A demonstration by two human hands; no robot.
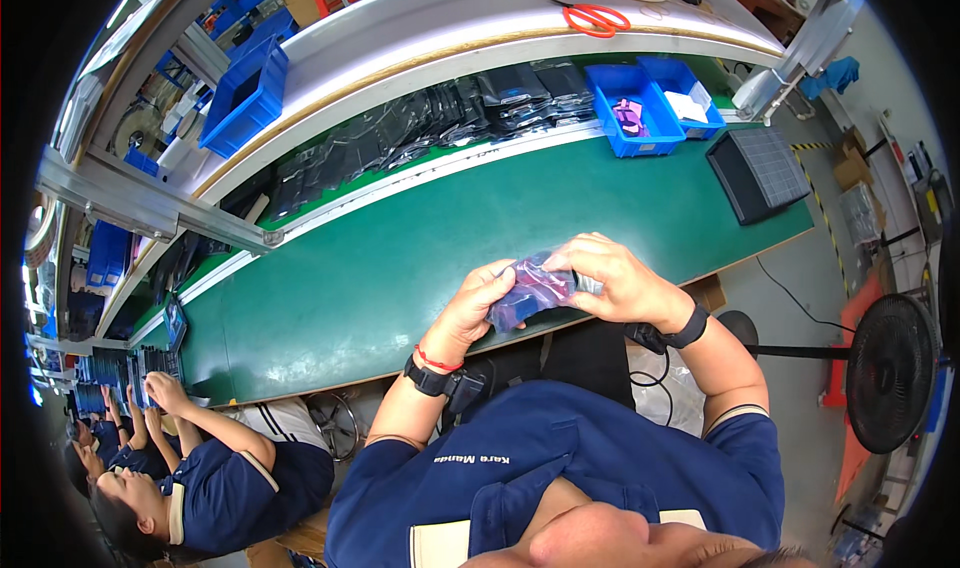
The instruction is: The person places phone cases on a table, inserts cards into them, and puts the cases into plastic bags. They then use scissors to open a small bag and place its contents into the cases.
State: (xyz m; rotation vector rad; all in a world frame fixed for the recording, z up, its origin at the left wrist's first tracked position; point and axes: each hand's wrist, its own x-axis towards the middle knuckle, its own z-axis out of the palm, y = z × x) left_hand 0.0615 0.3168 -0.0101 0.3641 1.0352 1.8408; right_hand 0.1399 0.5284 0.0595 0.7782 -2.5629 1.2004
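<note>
Between my two hands, above the near edge of the green workbench [400,268], is a small shiny plastic bag [532,290], bluish and see-through with something pinkish-purple showing in it. My left hand [478,300] grips its left side, the thumb lying on top. On the bag's upper right side my right hand [612,273] is closed, with fingertips pinching the film. What exactly lies inside the bag I cannot make out.
Blue bins [640,143] at the back hold purple pieces and white paper. Dark plastic-wrapped packets [430,118] line the rear ledge. A grey crate [765,173] stands right, near a black fan [890,373]. Red-handled scissors [597,18] lie on the shelf. Co-workers [230,478] sit left.
</note>
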